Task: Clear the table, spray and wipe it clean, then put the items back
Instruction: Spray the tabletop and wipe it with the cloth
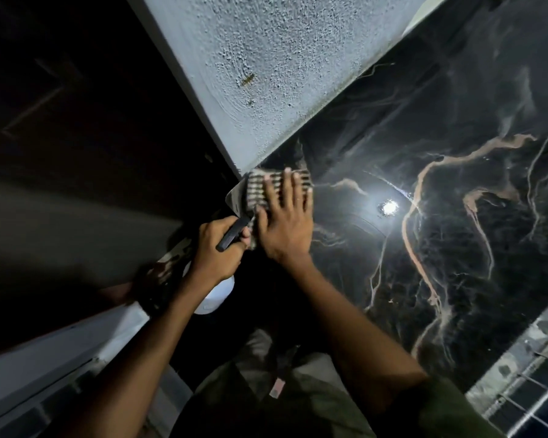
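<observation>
Table (440,216) glossy black, veined; right hand (282,222) flat on cloth (260,188); left hand (215,251) gripping spray bottle (217,295)

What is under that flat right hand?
A striped cloth lies under the right hand, pressed flat on the black marble table near its corner. The table beneath the cloth is covered, so its state cannot be seen.

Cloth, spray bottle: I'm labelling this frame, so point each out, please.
cloth (260,188), head view, on its striped top beyond the fingers.
spray bottle (215,295), head view, on its white body below the left wrist.
</observation>
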